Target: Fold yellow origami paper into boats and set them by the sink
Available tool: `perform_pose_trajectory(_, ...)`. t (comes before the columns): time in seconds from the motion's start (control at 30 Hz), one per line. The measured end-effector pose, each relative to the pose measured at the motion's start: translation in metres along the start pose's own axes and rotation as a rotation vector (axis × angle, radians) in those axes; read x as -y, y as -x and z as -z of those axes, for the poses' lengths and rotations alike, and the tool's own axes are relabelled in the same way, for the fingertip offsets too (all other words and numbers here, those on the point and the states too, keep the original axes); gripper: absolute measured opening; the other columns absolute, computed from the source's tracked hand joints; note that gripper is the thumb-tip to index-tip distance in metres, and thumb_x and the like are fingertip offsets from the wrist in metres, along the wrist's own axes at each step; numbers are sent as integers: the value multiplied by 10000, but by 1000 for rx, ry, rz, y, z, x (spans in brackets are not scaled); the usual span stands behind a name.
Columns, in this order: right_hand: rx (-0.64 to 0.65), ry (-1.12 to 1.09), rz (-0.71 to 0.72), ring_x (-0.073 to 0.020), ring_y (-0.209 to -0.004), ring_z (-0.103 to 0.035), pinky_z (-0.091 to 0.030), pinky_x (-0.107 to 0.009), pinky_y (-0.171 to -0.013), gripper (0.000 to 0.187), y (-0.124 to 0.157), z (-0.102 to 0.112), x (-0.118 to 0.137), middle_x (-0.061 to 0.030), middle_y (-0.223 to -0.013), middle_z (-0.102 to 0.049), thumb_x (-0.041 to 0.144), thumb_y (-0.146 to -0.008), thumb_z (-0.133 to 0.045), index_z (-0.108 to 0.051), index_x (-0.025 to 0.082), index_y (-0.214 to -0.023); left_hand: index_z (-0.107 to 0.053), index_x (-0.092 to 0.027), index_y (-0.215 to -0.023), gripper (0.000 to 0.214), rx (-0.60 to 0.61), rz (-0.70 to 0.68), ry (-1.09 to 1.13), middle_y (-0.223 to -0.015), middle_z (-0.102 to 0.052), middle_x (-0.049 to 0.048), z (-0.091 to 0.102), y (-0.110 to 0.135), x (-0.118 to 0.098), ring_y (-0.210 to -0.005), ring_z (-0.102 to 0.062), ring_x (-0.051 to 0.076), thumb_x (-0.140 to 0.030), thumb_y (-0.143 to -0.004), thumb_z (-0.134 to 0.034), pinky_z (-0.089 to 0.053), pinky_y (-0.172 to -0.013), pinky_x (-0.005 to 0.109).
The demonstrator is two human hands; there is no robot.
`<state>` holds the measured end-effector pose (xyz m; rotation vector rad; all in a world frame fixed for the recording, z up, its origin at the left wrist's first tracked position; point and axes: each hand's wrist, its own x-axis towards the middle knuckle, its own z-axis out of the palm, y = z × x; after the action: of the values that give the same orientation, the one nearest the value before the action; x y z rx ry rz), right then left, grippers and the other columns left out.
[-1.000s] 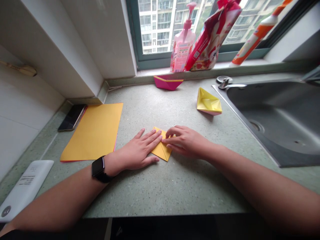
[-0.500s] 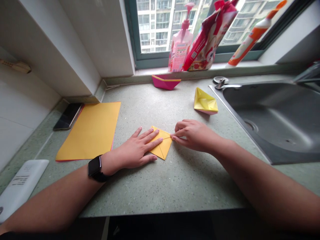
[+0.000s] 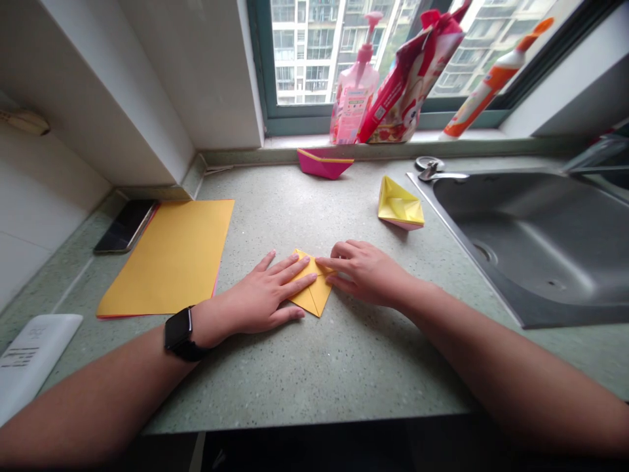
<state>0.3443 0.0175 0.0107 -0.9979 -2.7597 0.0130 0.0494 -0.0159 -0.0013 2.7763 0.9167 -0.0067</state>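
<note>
A small square of folded yellow-orange paper lies on the counter with crease lines across its face. My left hand, wearing a black watch on the wrist, is spread flat with its fingers over the paper's left part. At the paper's right corner is my right hand. Its index finger lies over the top of the paper and its thumb is at the right edge, the corner between them. The other right fingers are curled. Behind stand a pink folded paper boat and a yellow folded paper boat.
Yellow-orange sheets lie stacked at left beside a phone. A white device is nearer the front left. On the right is a steel sink. A pump bottle, a red bag and an orange-white bottle line the sill.
My right index finger has moved left from the paper's right corner onto its upper face. My left hand stays flat on the paper. The view has shifted slightly.
</note>
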Motion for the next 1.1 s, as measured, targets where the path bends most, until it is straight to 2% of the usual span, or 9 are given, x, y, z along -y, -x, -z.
perform_pose_trajectory(0.17,18,-4,-13,-249,-927,-656,-491,-374,-817,304,-1,-2,2,-98,-1082,-732,322,-1018,-730,-795,285,-1312,-168,-253,-1796,773,-38,12,50,-1825,-291,102,-1,-3,4,-1718,-241,294,-611,-1161,-423,28,-1397,576)
perform_pose_trajectory(0.3,23,-14,-25,-249,-934,-652,-490,-378,-828,283,-1,-3,0,-93,-1084,-731,315,-1025,-719,-801,294,-1295,-209,-185,-1783,751,-61,102,57,-1815,-316,136,-2,-6,7,-1720,-233,306,-592,-1171,-365,-29,-1399,577)
perform_pose_trajectory(0.43,26,-28,-32,-250,-947,-649,-489,-380,-840,287,-1,-5,-1,-93,-1098,-733,320,-1028,-712,-801,300,-1300,-257,-177,-1766,726,-88,160,65,-1761,-436,155,-1,-8,6,-1703,-275,334,-591,-1174,-334,-70,-1393,621)
perform_pose_trajectory(0.6,18,-48,-43,-255,-950,-657,-490,-388,-841,296,-1,-6,-1,-95,-1086,-733,320,-1035,-704,-804,294,-1313,-381,-163,-1709,648,-135,176,123,-1679,-544,182,2,-12,9,-1645,-381,350,-525,-1172,-392,-155,-1375,662)
perform_pose_trajectory(0.77,-16,-74,-39,-248,-928,-659,-494,-392,-836,282,-2,-10,-4,-94,-1057,-734,306,-1048,-682,-816,290,-1295,-578,-210,-1530,421,-305,157,206,-1514,-679,134,-1,-18,18,-1489,-562,296,-316,-1152,-430,-276,-1348,635)
perform_pose_trajectory(0.87,-40,-86,-20,-237,-910,-650,-490,-385,-826,271,-2,-13,-5,-88,-1046,-738,303,-1057,-662,-821,295,-1276,-574,-210,-1520,420,-380,172,192,-1528,-666,138,-4,-20,21,-1477,-568,305,-302,-1115,-512,-313,-1331,634)
perform_pose_trajectory(1.1,-60,-106,4,-228,-905,-654,-485,-372,-820,280,-3,-16,-3,-87,-1042,-742,296,-1055,-658,-805,267,-1292,-584,-214,-1503,436,-396,163,227,-1457,-684,127,-3,-16,20,-1395,-609,306,-304,-1077,-612,-368,-1306,607)
